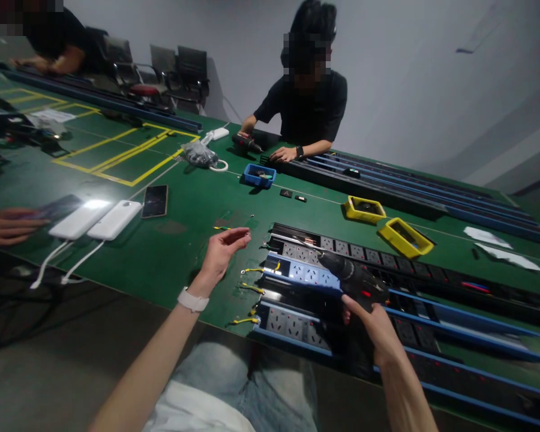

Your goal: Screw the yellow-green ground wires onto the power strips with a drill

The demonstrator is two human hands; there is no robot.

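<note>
In the head view, the person's right hand (378, 327), at the lower right of the frame, grasps a black power drill (357, 277) whose bit points toward the left over the power strips (303, 274). These lie side by side at the lower centre and right, on the green table (202, 201), with yellow wires (253, 270) sticking out at their left ends. The left hand (218, 252) is near the centre, just left of the strips, its thumb and fingers drawn together; whether they pinch anything cannot be told. Two yellow bins (364, 209) sit right of centre, beyond the strips, and a blue bin (260, 175) is above centre. At the upper centre, a co-worker in a dark shirt (314, 108) has one hand on another drill (248, 143).
</note>
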